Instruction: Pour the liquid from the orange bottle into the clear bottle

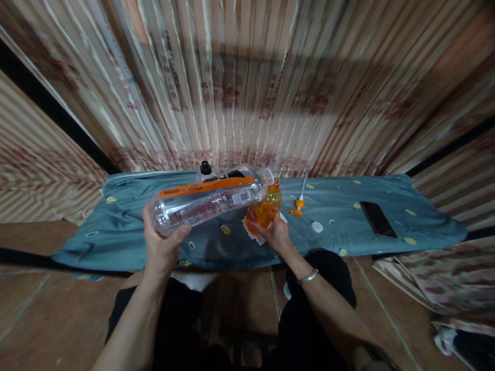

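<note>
Barcode [242, 198] on clear bottle [207, 205], dark lettering [180, 190] on orange strip [228, 183], unreadable

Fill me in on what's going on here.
A person sits holding two bottles over a teal cloth. The left hand grips the base end of a large clear bottle, tipped so its open neck sits at the mouth of an amber bottle, which the right hand holds. Whether liquid is flowing can't be made out. An orange-and-white pump top, a white disc and a dark phone lie to the right.
</note>
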`<state>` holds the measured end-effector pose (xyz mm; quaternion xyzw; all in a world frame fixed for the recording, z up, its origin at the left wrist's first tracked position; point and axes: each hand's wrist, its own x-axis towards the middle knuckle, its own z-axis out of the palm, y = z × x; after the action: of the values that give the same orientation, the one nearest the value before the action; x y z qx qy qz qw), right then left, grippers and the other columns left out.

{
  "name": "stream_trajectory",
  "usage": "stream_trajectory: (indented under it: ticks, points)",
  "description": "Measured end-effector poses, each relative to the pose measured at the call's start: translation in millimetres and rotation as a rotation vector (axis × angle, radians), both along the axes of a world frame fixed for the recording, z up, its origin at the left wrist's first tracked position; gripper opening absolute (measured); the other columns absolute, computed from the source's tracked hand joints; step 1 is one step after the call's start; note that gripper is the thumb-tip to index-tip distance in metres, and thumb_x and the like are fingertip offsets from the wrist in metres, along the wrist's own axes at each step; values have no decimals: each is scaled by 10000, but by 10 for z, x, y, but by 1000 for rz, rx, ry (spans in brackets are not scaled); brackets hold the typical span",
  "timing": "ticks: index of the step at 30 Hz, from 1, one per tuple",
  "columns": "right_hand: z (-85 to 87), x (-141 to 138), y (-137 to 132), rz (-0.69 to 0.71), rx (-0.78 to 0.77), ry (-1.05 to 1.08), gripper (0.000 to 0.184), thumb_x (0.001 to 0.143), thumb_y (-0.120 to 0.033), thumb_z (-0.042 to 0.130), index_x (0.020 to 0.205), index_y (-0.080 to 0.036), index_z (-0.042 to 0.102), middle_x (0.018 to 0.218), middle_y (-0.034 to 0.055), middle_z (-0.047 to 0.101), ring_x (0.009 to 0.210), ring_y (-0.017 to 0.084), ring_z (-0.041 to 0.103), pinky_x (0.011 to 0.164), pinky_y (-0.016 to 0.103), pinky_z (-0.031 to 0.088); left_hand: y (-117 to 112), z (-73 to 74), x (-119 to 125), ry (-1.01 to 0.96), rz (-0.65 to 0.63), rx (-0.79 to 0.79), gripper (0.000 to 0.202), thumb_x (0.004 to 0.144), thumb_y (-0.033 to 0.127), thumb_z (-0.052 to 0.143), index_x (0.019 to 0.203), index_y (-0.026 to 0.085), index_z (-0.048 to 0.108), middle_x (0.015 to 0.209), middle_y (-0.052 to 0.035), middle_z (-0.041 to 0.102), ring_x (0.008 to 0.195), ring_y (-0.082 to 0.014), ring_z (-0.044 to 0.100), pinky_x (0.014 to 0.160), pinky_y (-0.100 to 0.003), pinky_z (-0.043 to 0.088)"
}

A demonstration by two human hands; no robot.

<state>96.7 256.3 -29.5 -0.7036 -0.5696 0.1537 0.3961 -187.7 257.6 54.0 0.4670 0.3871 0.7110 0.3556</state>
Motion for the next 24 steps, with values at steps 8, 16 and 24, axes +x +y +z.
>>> stream_trajectory:
  ticks: [8, 16, 24]
  points:
    - [-1, 15, 7, 37, 7, 12, 803, 749, -670, 813, 1333, -175, 571, 1078, 158, 830, 980, 384, 810, 812, 463, 638, 11, -17, 8, -12, -1, 17, 924, 496, 509, 1020, 1295, 268, 623, 1286, -107, 670, 1213, -332, 663, 1112, -501, 525]
    - [-4, 3, -1, 15, 12, -2, 793, 751, -683, 805, 1319, -176, 582, 1038, 147, 830, 960, 379, 808, 793, 456, 636, 16, -19, 14, -24, 0, 28, 929, 476, 509, 1028, 1285, 262, 644, 1264, -95, 677, 1212, -329, 667, 1093, -484, 542]
    - [12, 14, -3, 33, -2, -1, 800, 749, -654, 820, 1332, -161, 579, 1070, 163, 825, 980, 385, 806, 806, 460, 636, 19, -2, 37, -99, 12, 6, 939, 419, 448, 1050, 1253, 247, 668, 1233, -85, 688, 1176, -297, 671, 1093, -442, 532]
